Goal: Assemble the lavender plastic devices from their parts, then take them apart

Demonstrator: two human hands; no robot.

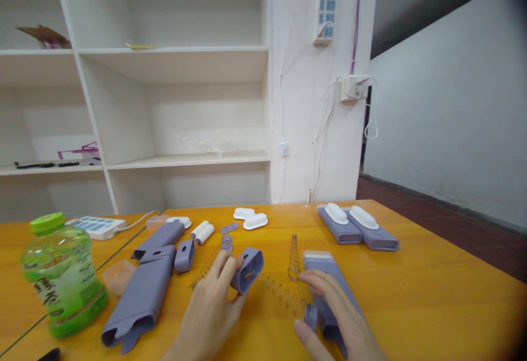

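Observation:
My left hand (216,303) grips a hollow purple-grey cap (247,270) between thumb and fingers, its open end facing right. From near this cap a stretched coil spring (282,291) runs to a small round purple-grey piece (310,316). My right hand (340,311) has thumb and fingers apart around that piece; I cannot make out contact. Under the right hand lies a long purple-grey case (325,265) with a pale end. A cone-shaped spring (293,259) stands just beyond the right fingertips. Another spring (208,265) lies partly behind the left hand.
Left are purple-grey cases (144,295), a small cap (184,255) and a green-liquid bottle (61,278). White cylinders (203,233), white oval parts (255,220) and flat purple-grey pieces (226,243) lie behind. Two cases (381,239) topped by white ovals sit far right. A power strip (99,227) lies back left.

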